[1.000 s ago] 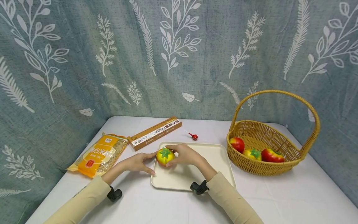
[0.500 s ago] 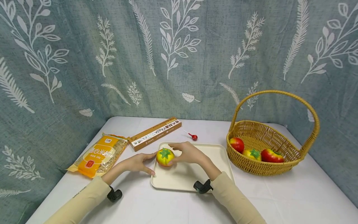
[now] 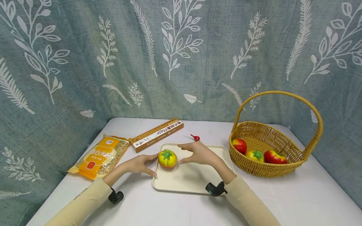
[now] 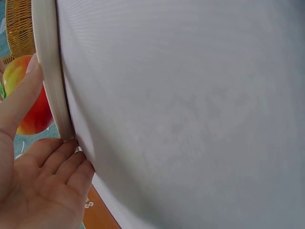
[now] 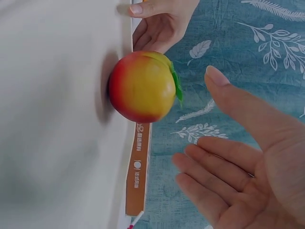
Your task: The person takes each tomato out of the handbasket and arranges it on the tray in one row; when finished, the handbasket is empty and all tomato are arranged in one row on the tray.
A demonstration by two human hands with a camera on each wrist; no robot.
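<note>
A round yellow-and-red fruit with a green leafy top (image 3: 167, 158) sits near the left end of the cream tray (image 3: 183, 185). In the right wrist view, the same fruit (image 5: 143, 87) shows its shaded underside on the tray. My left hand (image 3: 138, 164) spans the tray's left edge, thumb and fingertips touching the rim. The left wrist view shows this thumb and these fingers (image 4: 52, 183) against the rim, the palm holding nothing. Just right of the fruit, my right hand (image 3: 199, 153) hovers over the tray, thumb and fingers apart, touching nothing.
A wicker basket (image 3: 271, 171) with a tall handle holds several toy fruits at the right. Behind the tray lie a brown pasta box (image 3: 158, 135) and a red lollipop (image 3: 195, 137). An orange grain packet (image 3: 99, 155) lies at the left, near my left forearm.
My right hand has let go of the fruit and drawn away to the right. The fruit stays in place on the tray, and my left hand has not moved.
</note>
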